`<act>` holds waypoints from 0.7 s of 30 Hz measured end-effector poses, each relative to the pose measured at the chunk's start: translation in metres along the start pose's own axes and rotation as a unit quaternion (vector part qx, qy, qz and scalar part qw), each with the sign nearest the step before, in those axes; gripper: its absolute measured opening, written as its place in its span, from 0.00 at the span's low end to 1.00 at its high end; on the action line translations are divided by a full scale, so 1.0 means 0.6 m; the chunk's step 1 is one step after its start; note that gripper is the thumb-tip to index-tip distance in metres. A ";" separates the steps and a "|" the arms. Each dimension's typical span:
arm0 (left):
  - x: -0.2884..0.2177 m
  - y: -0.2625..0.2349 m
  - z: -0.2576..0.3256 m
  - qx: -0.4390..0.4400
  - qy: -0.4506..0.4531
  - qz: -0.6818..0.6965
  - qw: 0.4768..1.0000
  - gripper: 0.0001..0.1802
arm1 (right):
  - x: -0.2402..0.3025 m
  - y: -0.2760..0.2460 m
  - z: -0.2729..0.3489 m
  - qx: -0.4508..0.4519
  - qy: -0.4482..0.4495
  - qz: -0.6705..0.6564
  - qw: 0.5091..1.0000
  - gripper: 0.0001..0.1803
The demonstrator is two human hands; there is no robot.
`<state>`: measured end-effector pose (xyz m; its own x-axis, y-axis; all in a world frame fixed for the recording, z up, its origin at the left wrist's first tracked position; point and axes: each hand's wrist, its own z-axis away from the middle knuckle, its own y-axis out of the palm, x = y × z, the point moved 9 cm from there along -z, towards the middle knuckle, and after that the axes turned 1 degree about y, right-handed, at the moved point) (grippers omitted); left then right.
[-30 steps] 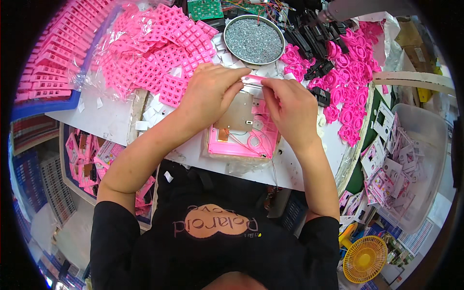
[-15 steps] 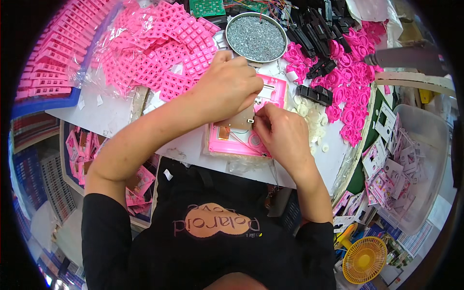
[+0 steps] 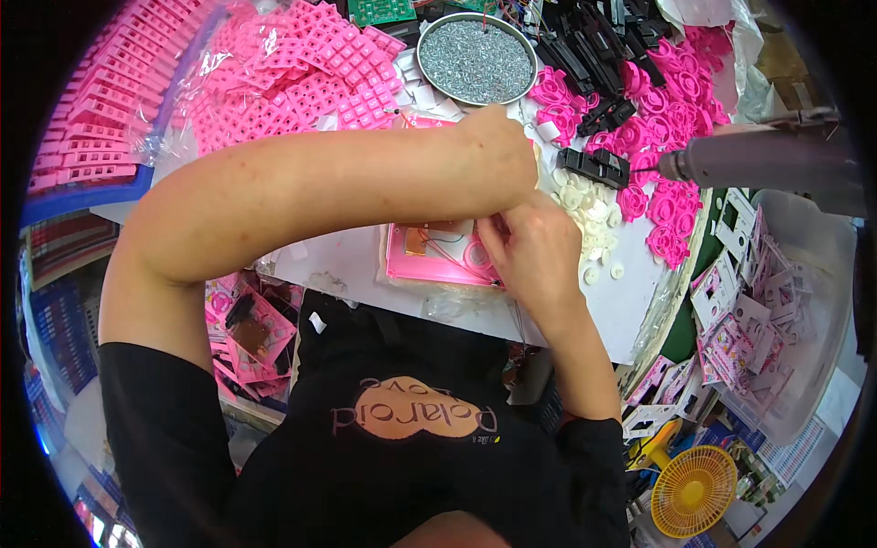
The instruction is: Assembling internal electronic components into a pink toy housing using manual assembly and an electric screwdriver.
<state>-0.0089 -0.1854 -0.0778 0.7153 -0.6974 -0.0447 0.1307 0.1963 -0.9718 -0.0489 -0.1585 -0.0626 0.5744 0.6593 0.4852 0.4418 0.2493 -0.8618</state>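
A pink plastic case (image 3: 429, 268) lies on the table in front of me, with a brown circuit board (image 3: 445, 226) and thin wires inside. My left arm reaches across it and hides most of its upper half. My left hand (image 3: 501, 157) is curled over the case's upper right part, with its fingertips hidden. My right hand (image 3: 539, 245) rests at the case's right side, thumb and forefinger drawn together by the board's edge. What either hand grips, if anything, cannot be made out.
A round tin of small screws (image 3: 477, 62) stands behind. Pink keypads (image 3: 301, 73) are heaped at left, pink rings (image 3: 671, 119), white discs (image 3: 594, 219) and black parts (image 3: 594, 169) at right. A grey electric screwdriver (image 3: 767, 164) juts in from the right, above a clear bin (image 3: 822, 320).
My left hand has moved right across the case, its forearm now covering the upper half. My right hand has barely moved. The screwdriver at right has swung lower and further inward.
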 end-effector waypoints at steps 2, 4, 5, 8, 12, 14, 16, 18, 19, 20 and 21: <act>0.014 0.009 -0.003 0.006 -0.031 0.031 0.999 0.09 | 0.006 -0.012 -0.002 -0.045 -0.021 -0.025 0.998 0.05; 0.038 0.013 -0.005 0.032 -0.081 0.091 0.992 0.10 | -0.004 -0.009 -0.005 -0.030 -0.008 -0.040 0.999 0.05; 0.049 0.013 -0.004 0.022 -0.094 0.108 0.989 0.10 | -0.010 -0.008 -0.007 -0.023 -0.002 -0.047 0.999 0.05; 0.080 0.009 0.005 0.003 -0.107 0.147 0.983 0.10 | -0.006 -0.008 -0.030 0.027 -0.017 -0.053 0.998 0.04; 0.081 0.004 0.007 -0.009 -0.045 0.151 0.987 0.10 | -0.006 -0.020 -0.047 0.018 -0.021 -0.054 0.998 0.05; 0.078 0.009 0.007 0.000 -0.042 0.142 0.989 0.10 | -0.015 -0.014 -0.044 -0.007 -0.021 -0.053 0.998 0.04; 0.065 -0.003 0.010 0.035 -0.054 0.129 0.990 0.10 | -0.020 -0.009 -0.041 -0.046 -0.039 -0.045 0.997 0.04; 0.070 0.000 0.019 -0.045 -0.044 0.173 0.983 0.08 | -0.015 -0.012 -0.037 -0.096 -0.076 -0.030 0.992 0.04; 0.072 0.003 0.021 -0.057 -0.042 0.174 0.982 0.07 | -0.018 -0.007 -0.038 -0.095 -0.072 -0.028 0.993 0.04; 0.074 0.006 0.023 -0.068 -0.040 0.176 0.981 0.07 | -0.019 -0.003 -0.038 -0.094 -0.067 -0.025 0.993 0.05; 0.074 0.007 0.024 -0.063 -0.040 0.171 0.982 0.07 | -0.021 -0.002 -0.036 -0.093 -0.060 -0.021 0.994 0.05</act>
<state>0.0331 -0.2056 -0.0808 0.7545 -0.5485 -0.3605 -0.2094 0.3195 -0.9242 -0.0415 -0.1825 -0.0640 0.4709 0.7338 0.4896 0.5906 0.1501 -0.7929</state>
